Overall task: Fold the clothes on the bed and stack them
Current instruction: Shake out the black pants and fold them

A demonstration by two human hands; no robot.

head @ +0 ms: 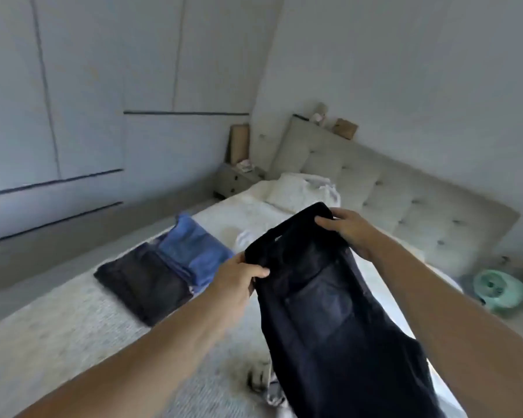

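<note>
I hold a pair of dark navy jeans (323,303) up over the bed (58,342), waistband at the top and legs hanging toward me. My left hand (239,282) pinches the waistband's left corner. My right hand (344,227) grips its right corner. On the bed to the left lie folded dark grey jeans (142,282), and folded blue jeans (194,251) lie partly on top of them. A white garment (245,239) peeks out behind the waistband. More crumpled fabric (263,381) lies near the bottom, partly hidden by the jeans.
A white pillow and bunched bedding (302,188) lie by the padded headboard (405,200). A nightstand (236,179) stands in the far corner next to the wardrobe doors (73,101). A green fan (498,291) sits on the floor at the right.
</note>
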